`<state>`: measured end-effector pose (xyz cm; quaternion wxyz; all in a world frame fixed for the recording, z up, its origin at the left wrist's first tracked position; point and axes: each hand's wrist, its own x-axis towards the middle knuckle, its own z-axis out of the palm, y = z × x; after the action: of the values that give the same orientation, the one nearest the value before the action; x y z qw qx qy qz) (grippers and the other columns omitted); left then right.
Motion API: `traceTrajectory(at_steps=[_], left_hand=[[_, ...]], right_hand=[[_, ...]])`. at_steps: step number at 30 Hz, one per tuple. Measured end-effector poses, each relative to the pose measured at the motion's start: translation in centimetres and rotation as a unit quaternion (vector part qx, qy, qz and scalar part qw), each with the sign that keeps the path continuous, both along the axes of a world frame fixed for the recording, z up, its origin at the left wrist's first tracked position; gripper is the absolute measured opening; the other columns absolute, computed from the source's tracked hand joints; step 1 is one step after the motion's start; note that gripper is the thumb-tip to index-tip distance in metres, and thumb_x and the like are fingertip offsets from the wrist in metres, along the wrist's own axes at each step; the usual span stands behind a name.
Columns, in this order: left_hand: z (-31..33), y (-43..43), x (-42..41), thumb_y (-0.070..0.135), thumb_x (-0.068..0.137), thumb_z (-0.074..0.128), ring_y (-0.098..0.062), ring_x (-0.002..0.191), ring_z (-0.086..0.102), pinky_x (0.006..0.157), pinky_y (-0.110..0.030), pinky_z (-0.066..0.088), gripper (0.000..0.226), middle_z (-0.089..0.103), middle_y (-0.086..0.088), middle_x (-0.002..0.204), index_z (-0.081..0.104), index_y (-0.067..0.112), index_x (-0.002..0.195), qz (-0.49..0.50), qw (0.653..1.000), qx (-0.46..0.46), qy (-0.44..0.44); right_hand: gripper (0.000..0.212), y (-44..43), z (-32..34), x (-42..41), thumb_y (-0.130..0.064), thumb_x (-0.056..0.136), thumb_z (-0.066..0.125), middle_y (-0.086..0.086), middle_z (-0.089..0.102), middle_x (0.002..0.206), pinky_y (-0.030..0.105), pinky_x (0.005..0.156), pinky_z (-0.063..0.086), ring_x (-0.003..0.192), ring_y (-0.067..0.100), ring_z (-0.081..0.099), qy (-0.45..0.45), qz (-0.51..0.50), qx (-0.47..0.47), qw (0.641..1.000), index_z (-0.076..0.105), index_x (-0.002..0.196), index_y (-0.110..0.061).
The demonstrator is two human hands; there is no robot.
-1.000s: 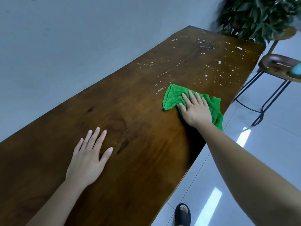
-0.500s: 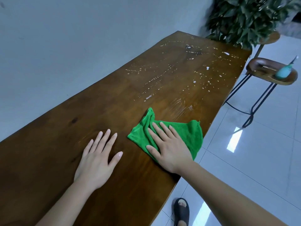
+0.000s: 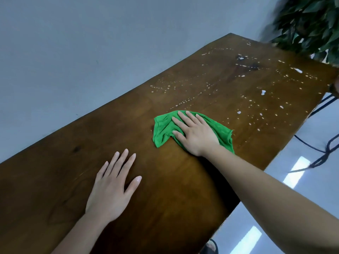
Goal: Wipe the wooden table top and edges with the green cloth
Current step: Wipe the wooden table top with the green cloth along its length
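Observation:
A long dark wooden table (image 3: 183, 180) runs from the lower left to the upper right along a grey wall. A crumpled green cloth (image 3: 165, 129) lies near the table's middle. My right hand (image 3: 194, 132) presses flat on top of it, fingers spread and pointing away from me. My left hand (image 3: 113, 186) rests palm down on bare wood nearer to me, fingers apart, holding nothing. White droplets and specks (image 3: 238, 99) dot the far half of the table beyond the cloth.
A leafy green plant (image 3: 311, 24) overhangs the table's far right corner. Black metal stool legs (image 3: 322, 149) stand on the glossy tiled floor to the right. A dark sandal (image 3: 211, 247) shows below the table's near edge.
My right hand has pushed the cloth away from the near edge toward the table's middle and the droplets. The view has swung back. My left hand stays flat on the wood.

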<state>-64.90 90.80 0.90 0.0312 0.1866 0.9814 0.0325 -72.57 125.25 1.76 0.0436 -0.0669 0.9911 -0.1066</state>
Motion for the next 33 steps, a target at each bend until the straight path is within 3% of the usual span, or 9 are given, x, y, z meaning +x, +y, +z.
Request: traceTrajectory(at_steps=[3,7,15,20,26,33], left_hand=[[-0.1,0.5,-0.3,0.082,0.108,0.006,-0.009,0.173,-0.007,0.141,-0.047,0.013,0.080,0.000,0.016,0.187,0.009,0.044,0.178,0.018,1.000,0.010,0.004],[-0.4,0.5,-0.2,0.079,0.111,0.013,-0.004,0.172,-0.010,0.140,-0.045,0.011,0.073,-0.003,0.021,0.186,0.005,0.049,0.177,0.028,0.999,0.018,0.009],[0.0,1.5,-0.7,0.082,0.109,0.007,-0.001,0.170,-0.016,0.142,-0.044,0.009,0.076,-0.008,0.023,0.185,0.005,0.047,0.177,0.072,0.997,0.027,0.005],[0.3,1.6,-0.7,0.083,0.107,0.003,-0.001,0.170,-0.018,0.142,-0.043,0.007,0.077,-0.009,0.023,0.185,0.002,0.049,0.176,0.075,0.997,0.029,0.005],[0.3,1.6,-0.9,0.084,0.107,0.005,-0.001,0.170,-0.016,0.136,-0.034,-0.007,0.073,-0.009,0.023,0.185,0.000,0.055,0.174,0.080,0.996,0.028,0.010],[-0.5,1.3,-1.4,0.081,0.110,0.013,-0.001,0.170,-0.015,0.138,-0.037,-0.001,0.076,-0.002,0.021,0.186,0.012,0.046,0.177,0.102,0.994,0.020,0.016]], right_hand=[[0.073,3.5,0.3,-5.1,-0.072,0.112,0.006,-0.011,-0.005,0.187,0.043,0.139,-0.004,0.172,0.016,-0.009,-0.003,-0.024,0.003,1.000,0.004,0.178,-0.041],[0.073,7.5,0.6,-10.3,-0.070,0.112,0.007,-0.006,-0.002,0.187,0.046,0.139,-0.001,0.173,0.019,-0.006,-0.006,-0.067,0.001,0.998,0.006,0.179,-0.038],[0.075,8.1,0.8,-13.2,-0.069,0.112,0.005,-0.003,-0.005,0.187,0.048,0.139,-0.002,0.173,0.024,-0.007,-0.018,-0.101,0.021,0.995,0.001,0.179,-0.035],[0.081,4.0,1.0,-9.7,-0.074,0.108,-0.002,-0.002,-0.009,0.186,0.050,0.139,-0.003,0.172,0.025,-0.013,-0.025,-0.028,0.041,0.998,-0.003,0.178,-0.034],[0.080,-4.3,0.6,-3.8,-0.074,0.108,-0.007,-0.005,-0.014,0.185,0.051,0.138,-0.006,0.171,0.025,-0.019,-0.016,0.104,0.036,0.994,-0.006,0.177,-0.034],[0.074,-9.1,0.0,-2.0,-0.069,0.113,0.001,-0.005,-0.011,0.186,0.051,0.138,-0.007,0.171,0.022,-0.019,0.000,0.249,0.034,0.968,-0.001,0.178,-0.034]])
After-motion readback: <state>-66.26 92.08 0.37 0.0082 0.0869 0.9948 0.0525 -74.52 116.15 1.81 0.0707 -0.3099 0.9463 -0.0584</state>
